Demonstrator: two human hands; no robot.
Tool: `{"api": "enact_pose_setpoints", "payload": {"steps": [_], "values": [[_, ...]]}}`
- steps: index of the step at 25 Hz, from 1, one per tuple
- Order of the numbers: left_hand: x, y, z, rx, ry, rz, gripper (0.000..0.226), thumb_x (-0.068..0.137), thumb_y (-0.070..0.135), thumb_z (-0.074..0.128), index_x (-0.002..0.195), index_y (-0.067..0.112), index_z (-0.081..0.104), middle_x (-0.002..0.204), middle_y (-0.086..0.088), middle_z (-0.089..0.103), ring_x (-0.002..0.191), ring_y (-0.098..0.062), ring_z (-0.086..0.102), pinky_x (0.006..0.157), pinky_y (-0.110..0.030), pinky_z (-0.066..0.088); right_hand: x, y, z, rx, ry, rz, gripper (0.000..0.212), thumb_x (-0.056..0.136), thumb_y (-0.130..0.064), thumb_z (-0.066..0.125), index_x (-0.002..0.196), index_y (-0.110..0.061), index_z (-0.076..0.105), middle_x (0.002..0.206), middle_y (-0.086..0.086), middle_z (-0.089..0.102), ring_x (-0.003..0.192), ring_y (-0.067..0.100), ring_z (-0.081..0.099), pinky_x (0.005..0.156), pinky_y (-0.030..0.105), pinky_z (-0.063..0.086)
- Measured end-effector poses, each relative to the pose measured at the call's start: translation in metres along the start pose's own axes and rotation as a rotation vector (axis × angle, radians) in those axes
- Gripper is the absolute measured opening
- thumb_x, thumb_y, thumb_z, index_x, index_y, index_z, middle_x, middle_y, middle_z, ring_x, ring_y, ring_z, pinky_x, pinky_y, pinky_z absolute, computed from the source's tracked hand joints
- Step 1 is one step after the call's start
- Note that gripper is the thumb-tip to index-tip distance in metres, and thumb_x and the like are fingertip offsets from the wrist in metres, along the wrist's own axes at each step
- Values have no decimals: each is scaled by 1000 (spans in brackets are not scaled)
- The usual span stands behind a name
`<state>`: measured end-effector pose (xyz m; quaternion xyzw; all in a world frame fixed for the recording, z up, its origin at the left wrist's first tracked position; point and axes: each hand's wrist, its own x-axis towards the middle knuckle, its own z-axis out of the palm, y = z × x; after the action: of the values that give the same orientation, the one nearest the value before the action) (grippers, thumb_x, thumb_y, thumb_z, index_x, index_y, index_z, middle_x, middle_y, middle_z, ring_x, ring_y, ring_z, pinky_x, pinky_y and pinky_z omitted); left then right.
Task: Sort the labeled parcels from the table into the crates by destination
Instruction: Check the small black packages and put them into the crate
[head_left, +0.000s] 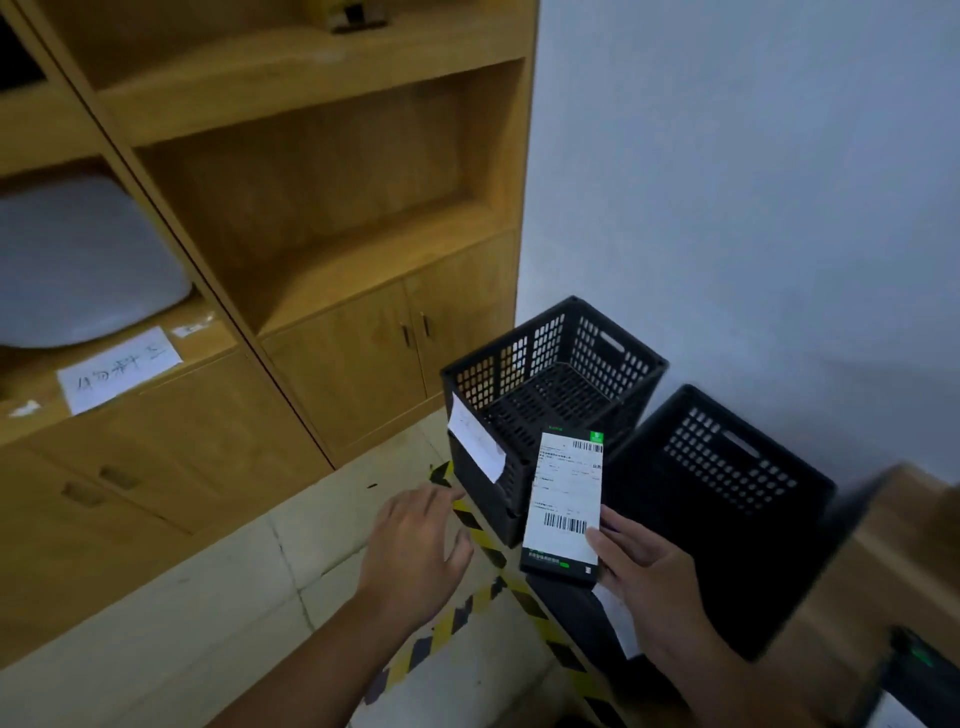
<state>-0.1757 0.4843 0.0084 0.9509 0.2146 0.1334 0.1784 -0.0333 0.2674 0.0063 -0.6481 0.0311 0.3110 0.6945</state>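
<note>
- The step in hand looks like reading the label: the right hand (644, 577) pinches a flat dark parcel (563, 499) by its lower right edge, thumb on the white label, fingers behind.
- The parcel is held upright in the air, label toward the camera, in front of the near corner of the left crate (519, 358) and beside the right crate (727, 467).
- The left hand (415, 551) hovers with spread fingers over the floor (208, 597), holding nothing.
- A paper tag (475, 441) hangs on the left crate's near wall; its writing is too blurred to read.
- Next move, as I judge it: match the label to a crate's tag, then carry the parcel over that rim and let go inside.
- Both crates stand open-topped on the floor against the wall (753, 182), touching or nearly so; there is free air above both rims.
- The cupboard (337, 364) hems in the left; the wooden surface (914, 525) edges in at the right.
- Striped tape (441, 634) runs on the floor under the hands.
</note>
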Motion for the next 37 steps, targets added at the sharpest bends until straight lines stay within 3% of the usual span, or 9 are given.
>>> {"api": "enact_pose_setpoints", "payload": {"steps": [10, 16, 19, 22, 24, 28, 32, 35, 37], "values": [[120, -75, 7, 31, -12, -26, 35, 87, 28, 66, 121, 19, 65, 114, 4, 66, 104, -19, 62, 94, -36, 47, 135, -13, 94, 0, -41, 4, 32, 89, 2, 73, 117, -14, 73, 102, 3, 80, 94, 18, 77, 68, 27, 62], [208, -114, 4, 88, -111, -30, 36, 89, 32, 64, 123, 21, 64, 114, 7, 66, 102, -18, 62, 93, -35, 50, 215, -33, 145, 28, -2, 62, 31, 90, 4, 70, 119, -7, 72, 99, 5, 80, 91, 21, 77, 73, 34, 64], [248, -129, 9, 96, -145, -16, 36, 85, 27, 70, 120, 19, 67, 112, 5, 67, 101, -19, 64, 90, -36, 52, 251, -42, 161, 10, 15, 71, 28, 91, 5, 69, 113, -11, 74, 96, 3, 80, 89, 18, 78, 70, 33, 64], [286, -144, 11, 88, -195, 27, 36, 86, 27, 69, 121, 19, 66, 113, 5, 67, 103, -19, 63, 91, -36, 52, 275, -50, 174, -33, 39, 65, 28, 91, 2, 70, 111, -18, 75, 102, 2, 80, 95, 20, 77, 84, 44, 63], [315, -157, 17, 72, -228, 44, 36, 88, 28, 67, 123, 19, 65, 115, 4, 66, 106, -20, 62, 93, -35, 50, 291, -53, 181, -38, 56, 75, 29, 93, 0, 69, 110, -22, 75, 104, 1, 80, 97, 21, 76, 85, 44, 63], [383, -188, 34, 39, -301, 150, 37, 93, 33, 61, 128, 24, 61, 121, 8, 62, 112, -16, 56, 95, -27, 43, 329, -53, 201, -53, 211, 99, 28, 91, -3, 71, 111, -23, 72, 95, -4, 80, 89, 15, 77, 74, 30, 63], [459, -224, 45, 21, -397, 314, 34, 92, 34, 60, 126, 26, 61, 117, 9, 61, 107, -15, 58, 91, -29, 44, 360, -56, 238, -99, 407, 92, 34, 90, -8, 75, 123, -11, 70, 98, -2, 78, 91, 15, 75, 88, 41, 62], [503, -245, 53, 26, -487, 393, 37, 94, 37, 54, 129, 26, 57, 121, 8, 58, 107, -15, 56, 89, -32, 46, 366, -54, 267, -56, 518, 144, 33, 89, -6, 75, 122, -10, 71, 94, -3, 77, 86, 11, 75, 81, 31, 63], [523, -255, 61, 11, -550, 436, 39, 96, 38, 50, 133, 27, 54, 124, 9, 55, 110, -13, 54, 91, -32, 46, 367, -48, 278, -30, 584, 180, 34, 89, -3, 75, 122, -6, 69, 94, 0, 78, 85, 13, 76, 77, 32, 64]]}}
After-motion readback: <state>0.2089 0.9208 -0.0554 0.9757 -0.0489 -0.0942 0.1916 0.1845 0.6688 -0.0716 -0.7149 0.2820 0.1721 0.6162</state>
